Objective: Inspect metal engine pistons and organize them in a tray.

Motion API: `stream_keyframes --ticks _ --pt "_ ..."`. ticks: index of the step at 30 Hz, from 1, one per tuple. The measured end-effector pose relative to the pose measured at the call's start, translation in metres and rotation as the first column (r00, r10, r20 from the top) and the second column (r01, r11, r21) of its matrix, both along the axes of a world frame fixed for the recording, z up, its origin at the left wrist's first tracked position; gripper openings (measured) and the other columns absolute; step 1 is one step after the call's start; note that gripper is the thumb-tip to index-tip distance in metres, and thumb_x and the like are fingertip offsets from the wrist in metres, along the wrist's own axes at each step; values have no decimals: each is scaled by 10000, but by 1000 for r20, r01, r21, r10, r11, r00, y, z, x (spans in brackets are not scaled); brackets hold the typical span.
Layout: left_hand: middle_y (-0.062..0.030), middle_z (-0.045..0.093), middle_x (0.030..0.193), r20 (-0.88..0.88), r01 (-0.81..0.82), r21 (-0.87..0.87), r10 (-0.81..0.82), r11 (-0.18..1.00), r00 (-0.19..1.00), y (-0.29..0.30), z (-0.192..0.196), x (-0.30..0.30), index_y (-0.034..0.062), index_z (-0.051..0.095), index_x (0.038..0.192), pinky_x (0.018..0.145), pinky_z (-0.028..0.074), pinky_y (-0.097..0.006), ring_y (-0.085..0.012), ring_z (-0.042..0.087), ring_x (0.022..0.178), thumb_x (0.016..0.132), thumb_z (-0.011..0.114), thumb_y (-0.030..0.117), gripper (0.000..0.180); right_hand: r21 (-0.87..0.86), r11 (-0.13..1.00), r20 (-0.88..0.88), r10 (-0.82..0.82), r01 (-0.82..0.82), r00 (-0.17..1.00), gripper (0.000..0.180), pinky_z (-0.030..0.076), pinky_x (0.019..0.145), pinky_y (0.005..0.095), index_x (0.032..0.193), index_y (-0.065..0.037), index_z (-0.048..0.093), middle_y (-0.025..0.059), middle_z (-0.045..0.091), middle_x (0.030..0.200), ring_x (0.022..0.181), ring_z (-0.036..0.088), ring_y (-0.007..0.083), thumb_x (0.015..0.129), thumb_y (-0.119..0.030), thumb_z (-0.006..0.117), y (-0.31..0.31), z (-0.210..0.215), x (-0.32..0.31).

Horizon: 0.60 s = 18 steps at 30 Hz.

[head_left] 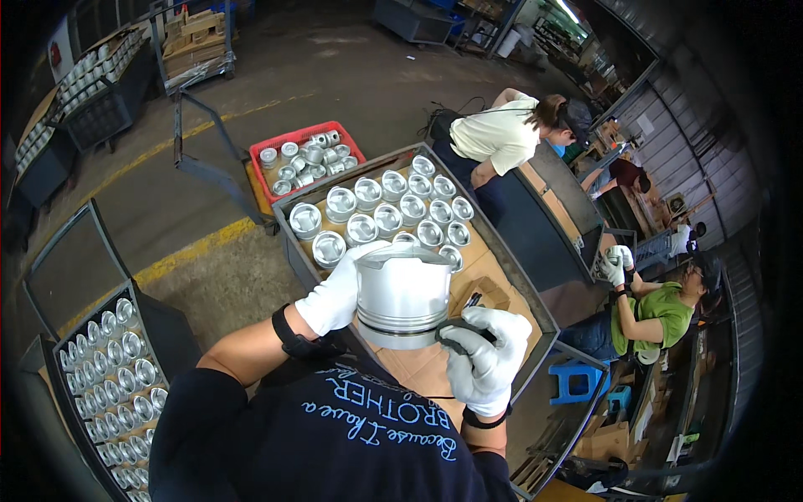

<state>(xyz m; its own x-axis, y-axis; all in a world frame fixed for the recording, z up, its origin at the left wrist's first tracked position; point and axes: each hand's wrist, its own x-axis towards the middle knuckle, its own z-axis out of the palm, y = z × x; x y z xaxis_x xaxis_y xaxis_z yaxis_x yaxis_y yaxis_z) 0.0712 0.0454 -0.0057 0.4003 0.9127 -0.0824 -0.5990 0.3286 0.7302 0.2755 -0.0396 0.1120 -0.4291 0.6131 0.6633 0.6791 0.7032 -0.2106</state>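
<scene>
Your gloved left hand [335,299] clasps the metal piston [403,294] above the tray [510,280] of pistons; your right hand [483,356] presses what appears a dark tool [462,336] against its lower edge.

even indoor light, sharp at centre, glare on metal, fisheye bending and dark corners at the rim.

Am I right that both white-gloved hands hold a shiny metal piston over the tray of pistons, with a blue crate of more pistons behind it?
Not quite. The head view shows the crate is red, not blue. The left hand and right hand do hold the piston over the tray.
</scene>
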Motion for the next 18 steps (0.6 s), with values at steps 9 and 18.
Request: stream_keyframes --ticks 9,18 --pt "-118 593 1250 2 -4 24 4 1000 1000 -2 3 0 6 504 1296 934 514 -335 -203 604 1110 1011 391 185 356 -41 999 -61 -10 7 998 323 442 743 340 834 -93 694 91 567 1004 905 537 244 553 64 683 1 -1 -1" --pt "-71 610 1218 -93 -74 -17 72 997 993 -2 13 3 54 548 1260 931 493 -304 -162 601 1091 1000 421 187 319 125 992 -92 -16 27 996 310 399 672 317 815 -152 696 23 641 924 714 599 186 530 -31 697 1 0 -10"
